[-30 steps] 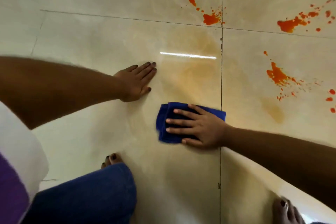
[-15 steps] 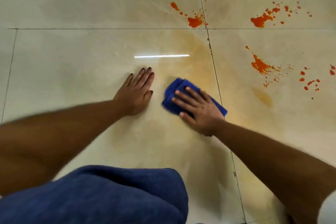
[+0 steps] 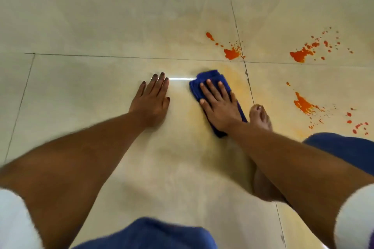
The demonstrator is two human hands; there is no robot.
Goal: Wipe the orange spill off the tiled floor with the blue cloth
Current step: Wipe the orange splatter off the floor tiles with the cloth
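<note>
Blue cloth (image 3: 210, 81) was folded flat on the tiled floor (image 3: 91, 107), pinned under the right hand (image 3: 219, 107) with its fingers straight and spread, on a faint yellowish smear left of the grout line. The left hand (image 3: 151, 103) was flat on bare tile, fingers straight, just bracing. So, mid-wipe I'd say. The thick orange spill (image 3: 231, 53) sat just beyond the cloth, more splatters (image 3: 301, 54) off right, so the next push probably needed to go forward and rightward.
</note>
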